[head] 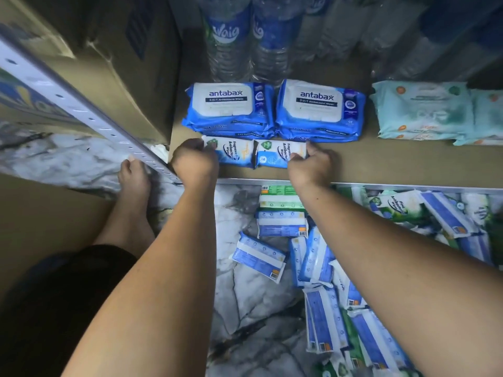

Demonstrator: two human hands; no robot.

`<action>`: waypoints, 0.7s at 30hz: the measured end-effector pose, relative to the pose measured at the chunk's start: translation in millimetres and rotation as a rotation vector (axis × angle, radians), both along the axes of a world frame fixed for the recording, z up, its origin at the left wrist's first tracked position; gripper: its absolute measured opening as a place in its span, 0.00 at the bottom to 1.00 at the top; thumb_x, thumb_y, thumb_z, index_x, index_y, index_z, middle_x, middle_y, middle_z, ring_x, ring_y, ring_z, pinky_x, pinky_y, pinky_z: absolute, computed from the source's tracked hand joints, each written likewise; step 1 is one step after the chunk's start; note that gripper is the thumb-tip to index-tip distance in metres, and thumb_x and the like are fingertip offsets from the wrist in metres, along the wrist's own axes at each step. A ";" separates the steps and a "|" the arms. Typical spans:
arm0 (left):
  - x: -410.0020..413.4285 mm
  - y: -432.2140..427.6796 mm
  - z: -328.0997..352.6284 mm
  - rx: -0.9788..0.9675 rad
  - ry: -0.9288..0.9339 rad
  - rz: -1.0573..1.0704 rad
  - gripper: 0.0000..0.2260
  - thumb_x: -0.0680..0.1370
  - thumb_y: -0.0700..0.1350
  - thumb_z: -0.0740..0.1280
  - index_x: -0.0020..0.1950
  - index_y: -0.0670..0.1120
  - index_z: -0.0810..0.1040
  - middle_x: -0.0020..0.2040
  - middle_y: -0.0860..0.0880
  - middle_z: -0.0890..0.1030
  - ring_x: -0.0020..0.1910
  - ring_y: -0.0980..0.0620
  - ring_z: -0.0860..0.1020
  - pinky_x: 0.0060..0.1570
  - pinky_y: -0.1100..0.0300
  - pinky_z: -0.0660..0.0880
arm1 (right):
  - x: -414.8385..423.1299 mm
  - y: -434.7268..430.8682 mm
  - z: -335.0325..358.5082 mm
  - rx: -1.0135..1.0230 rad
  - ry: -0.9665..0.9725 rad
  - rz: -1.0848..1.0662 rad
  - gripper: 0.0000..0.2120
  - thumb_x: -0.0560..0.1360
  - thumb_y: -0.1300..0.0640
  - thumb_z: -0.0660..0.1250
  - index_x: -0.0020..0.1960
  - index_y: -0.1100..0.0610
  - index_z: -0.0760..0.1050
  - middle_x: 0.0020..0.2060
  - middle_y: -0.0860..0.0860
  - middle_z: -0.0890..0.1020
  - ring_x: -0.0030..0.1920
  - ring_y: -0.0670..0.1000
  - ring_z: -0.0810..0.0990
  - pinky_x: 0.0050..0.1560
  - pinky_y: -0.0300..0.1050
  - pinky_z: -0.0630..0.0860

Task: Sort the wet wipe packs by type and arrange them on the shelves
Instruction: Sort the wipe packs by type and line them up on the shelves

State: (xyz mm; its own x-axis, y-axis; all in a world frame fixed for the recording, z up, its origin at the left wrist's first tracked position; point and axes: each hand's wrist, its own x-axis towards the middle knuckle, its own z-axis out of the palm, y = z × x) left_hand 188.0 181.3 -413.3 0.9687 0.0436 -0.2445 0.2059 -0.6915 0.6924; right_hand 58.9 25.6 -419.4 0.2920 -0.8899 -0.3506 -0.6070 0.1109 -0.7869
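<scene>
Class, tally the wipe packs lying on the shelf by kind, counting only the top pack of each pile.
Antabax packs: 2
Small Fragrance Free packs: 2
Pale green packs: 2
Total: 6

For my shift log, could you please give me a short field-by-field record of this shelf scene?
left grip: holds the left small pack
right grip: holds the right small pack
placing: both small packs side by side at the front of the shelf
behind them: left Antabax stack, right Antabax stack
shelf right: pale green packs
shelf back: water bottles
still unsorted: loose packs piled on the marble floor
</scene>
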 end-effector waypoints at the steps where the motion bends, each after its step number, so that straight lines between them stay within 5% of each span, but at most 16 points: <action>1: -1.2 1.0 1.1 -0.007 -0.016 0.006 0.09 0.76 0.51 0.71 0.44 0.45 0.81 0.41 0.45 0.81 0.43 0.43 0.75 0.39 0.63 0.65 | -1.3 0.6 2.3 0.006 -0.009 -0.018 0.24 0.78 0.60 0.70 0.73 0.58 0.72 0.60 0.50 0.72 0.53 0.51 0.80 0.53 0.34 0.71; 5: -16.2 8.3 8.4 -0.038 -0.078 0.015 0.20 0.75 0.54 0.67 0.62 0.44 0.79 0.54 0.44 0.83 0.59 0.43 0.78 0.59 0.55 0.73 | -34.9 5.8 21.3 0.017 -0.002 -0.032 0.26 0.78 0.52 0.70 0.75 0.55 0.70 0.64 0.49 0.72 0.58 0.49 0.78 0.57 0.32 0.68; 7: -37.3 11.8 13.7 -0.065 -0.132 -0.033 0.21 0.76 0.53 0.67 0.65 0.45 0.76 0.59 0.43 0.78 0.60 0.42 0.77 0.63 0.51 0.73 | -71.9 11.5 26.5 -0.063 0.005 0.003 0.23 0.77 0.53 0.71 0.71 0.54 0.75 0.66 0.52 0.73 0.62 0.52 0.78 0.65 0.42 0.73; 9: -70.6 14.5 19.5 -0.043 -0.208 -0.094 0.19 0.77 0.48 0.68 0.66 0.44 0.75 0.62 0.41 0.74 0.62 0.40 0.73 0.67 0.51 0.68 | -115.7 18.0 34.3 -0.178 -0.016 0.010 0.18 0.76 0.59 0.71 0.65 0.57 0.80 0.60 0.54 0.74 0.57 0.56 0.80 0.62 0.49 0.77; 13: -148.2 22.5 30.5 -0.069 -0.030 -0.092 0.18 0.78 0.48 0.68 0.66 0.45 0.75 0.62 0.42 0.75 0.62 0.41 0.73 0.63 0.51 0.70 | -205.0 29.2 66.1 -0.361 -0.007 0.017 0.13 0.75 0.67 0.69 0.57 0.56 0.83 0.51 0.49 0.75 0.46 0.56 0.79 0.49 0.47 0.78; 17: -221.0 32.4 40.3 -0.090 0.267 -0.221 0.14 0.79 0.49 0.67 0.63 0.46 0.77 0.56 0.46 0.81 0.53 0.44 0.80 0.51 0.54 0.77 | -280.9 37.7 70.9 -0.171 0.125 -0.041 0.16 0.73 0.63 0.68 0.47 0.42 0.82 0.48 0.52 0.80 0.43 0.59 0.82 0.44 0.53 0.81; 19: -258.4 38.7 50.5 -0.127 0.412 -0.265 0.11 0.79 0.49 0.67 0.60 0.49 0.77 0.51 0.50 0.82 0.47 0.48 0.80 0.41 0.61 0.76 | -314.7 44.4 72.6 -0.043 0.213 -0.049 0.14 0.73 0.63 0.69 0.50 0.46 0.83 0.51 0.54 0.82 0.45 0.60 0.82 0.45 0.53 0.80; 21: -289.7 47.1 53.6 -0.109 0.487 -0.291 0.12 0.78 0.51 0.68 0.59 0.48 0.78 0.47 0.52 0.82 0.44 0.49 0.80 0.41 0.61 0.76 | -343.6 51.9 70.3 -0.046 0.311 -0.005 0.11 0.74 0.65 0.69 0.54 0.56 0.83 0.52 0.58 0.83 0.47 0.61 0.81 0.47 0.50 0.78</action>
State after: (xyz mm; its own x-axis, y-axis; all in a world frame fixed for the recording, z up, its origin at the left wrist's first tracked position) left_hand -101.7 228.4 -359.7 0.7115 -0.2583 -0.6535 0.3311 -0.6970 0.6360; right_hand -284.7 77.5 -349.1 0.1727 -0.9080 -0.3818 -0.8188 0.0831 -0.5680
